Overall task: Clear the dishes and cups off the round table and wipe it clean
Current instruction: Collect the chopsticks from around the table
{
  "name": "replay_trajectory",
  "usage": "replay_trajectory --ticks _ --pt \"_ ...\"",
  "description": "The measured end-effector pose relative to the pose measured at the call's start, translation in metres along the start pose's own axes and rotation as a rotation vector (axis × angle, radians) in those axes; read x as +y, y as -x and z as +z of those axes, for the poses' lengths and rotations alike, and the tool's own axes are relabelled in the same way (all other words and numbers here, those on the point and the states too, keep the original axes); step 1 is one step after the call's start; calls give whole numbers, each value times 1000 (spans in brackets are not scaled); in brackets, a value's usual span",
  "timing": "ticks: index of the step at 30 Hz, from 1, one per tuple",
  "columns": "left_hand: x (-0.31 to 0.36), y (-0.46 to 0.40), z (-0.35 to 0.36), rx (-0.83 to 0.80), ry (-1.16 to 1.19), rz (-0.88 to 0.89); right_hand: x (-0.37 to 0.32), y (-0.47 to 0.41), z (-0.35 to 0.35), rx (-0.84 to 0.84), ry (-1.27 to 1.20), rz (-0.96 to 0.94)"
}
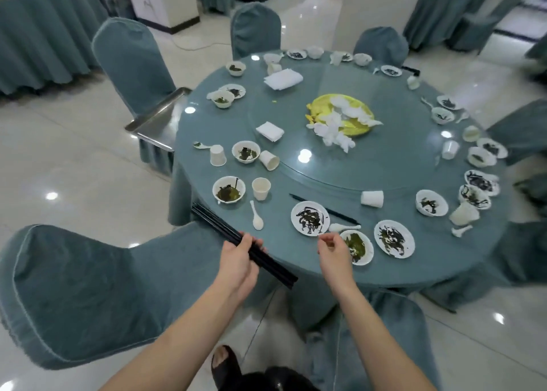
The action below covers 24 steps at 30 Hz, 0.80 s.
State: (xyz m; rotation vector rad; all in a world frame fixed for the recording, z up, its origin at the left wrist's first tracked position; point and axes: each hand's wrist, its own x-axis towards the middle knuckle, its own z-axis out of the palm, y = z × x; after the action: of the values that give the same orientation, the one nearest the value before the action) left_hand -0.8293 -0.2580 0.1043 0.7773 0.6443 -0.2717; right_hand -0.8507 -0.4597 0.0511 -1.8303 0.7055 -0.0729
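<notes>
Dirty bowls (228, 189) hold greens on the tabletop (296, 180). Left hand (236, 262) fingers clamp black chopsticks (275, 262); right hand (334, 251) hovers, fingers loosely curled, empty.

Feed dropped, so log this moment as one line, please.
left hand: holds chopsticks | right hand: free, over bowl | table: dishes, cups still on | wipe: not started

No text, label, brand, number or sign can be read anywhere in the frame.
</notes>
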Motion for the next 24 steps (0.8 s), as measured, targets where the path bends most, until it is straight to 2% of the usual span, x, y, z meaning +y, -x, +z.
replay_trajectory --ticks 5,10,16,19,24 --pt "7 -27 20 -46 -60 -53 16 -51 -11 122 133 26" --pt "25 -47 37 -79 -71 -67 31 -113 -23 153 281 54" --pt "31 -81 58 -85 -182 0 44 -201 -31 74 518 76" --pt "28 -99 64 -54 -143 -10 53 -232 -28 16 630 91" --pt "13 -119 81 6 -132 -15 71 -265 -31 -71 869 12"
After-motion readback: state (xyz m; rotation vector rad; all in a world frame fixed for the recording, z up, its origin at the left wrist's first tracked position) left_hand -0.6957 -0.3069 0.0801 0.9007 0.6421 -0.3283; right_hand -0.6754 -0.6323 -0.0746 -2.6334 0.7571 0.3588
